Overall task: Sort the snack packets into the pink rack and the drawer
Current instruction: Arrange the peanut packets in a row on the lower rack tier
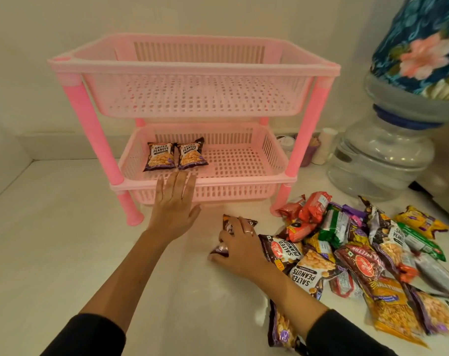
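The left hand (175, 201) is extended with straight fingers at the front rim of the pink rack (192, 186), whose lower tray holds two peanut packets (175, 155). The right hand (240, 249) grasps a dark snack packet (229, 227) on the counter (64, 240), beside the packet pile (367, 258).

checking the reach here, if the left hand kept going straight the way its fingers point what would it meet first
Most likely the right-hand salted peanuts packet in the pink rack's lower basket. The left hand already has its fingertips at the front rim, though its height above the rim is unclear.

I am looking at what seems to be a home kitchen: a pale stone counter (64, 253) is holding a water jug (382, 155) wearing a floral cloth cover (421, 47), with paper cups (326, 145) standing beside it.
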Demonstrator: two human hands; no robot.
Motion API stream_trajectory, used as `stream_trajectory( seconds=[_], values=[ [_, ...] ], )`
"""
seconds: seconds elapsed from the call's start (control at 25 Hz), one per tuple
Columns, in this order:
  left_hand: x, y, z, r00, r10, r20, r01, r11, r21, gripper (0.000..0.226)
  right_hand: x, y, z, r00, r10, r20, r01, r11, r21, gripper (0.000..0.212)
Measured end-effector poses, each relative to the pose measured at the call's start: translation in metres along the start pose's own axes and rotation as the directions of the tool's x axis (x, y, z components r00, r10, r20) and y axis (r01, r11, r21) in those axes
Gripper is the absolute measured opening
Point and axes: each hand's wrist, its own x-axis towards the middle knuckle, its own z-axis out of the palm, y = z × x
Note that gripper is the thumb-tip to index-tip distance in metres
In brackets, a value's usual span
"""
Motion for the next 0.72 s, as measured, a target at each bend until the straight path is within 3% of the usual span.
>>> stream_trajectory(
  seconds=[0.12,0.28,0.4,0.56,0.64,0.72],
  values=[
    [0.0,-0.003,-0.005,1.0,0.005,0.018,-0.004,1.0,-0.029,0.072,-0.005,-0.01,0.005,0.992,0.117,-0.045,-0.11,0.985,0.131,0.046],
    [0.0,-0.008,-0.011,0.999,0.028,0.026,-0.026,0.997,-0.069,0.063,-0.008,-0.017,-0.002,0.971,0.201,-0.13,-0.178,0.97,0.166,0.057],
    [0.004,-0.018,-0.016,0.999,0.032,-0.019,-0.034,0.991,-0.13,0.055,-0.008,-0.026,-0.027,0.943,0.164,-0.29,-0.057,0.937,0.344,0.052],
    [0.017,-0.041,-0.022,0.998,-0.042,-0.056,0.03,0.981,-0.19,0.053,0.009,-0.046,-0.084,0.783,0.021,-0.622,0.275,0.885,0.377,0.043],
    [0.021,-0.046,-0.02,0.998,-0.06,-0.034,0.052,0.98,-0.19,0.048,0.04,-0.048,-0.114,0.766,0.082,-0.638,0.276,0.854,0.441,0.038],
    [0.021,-0.046,-0.016,0.998,-0.057,-0.013,0.054,0.983,-0.175,0.049,0.086,-0.039,-0.138,0.811,0.177,-0.557,0.18,0.83,0.527,0.042]
  ],
)
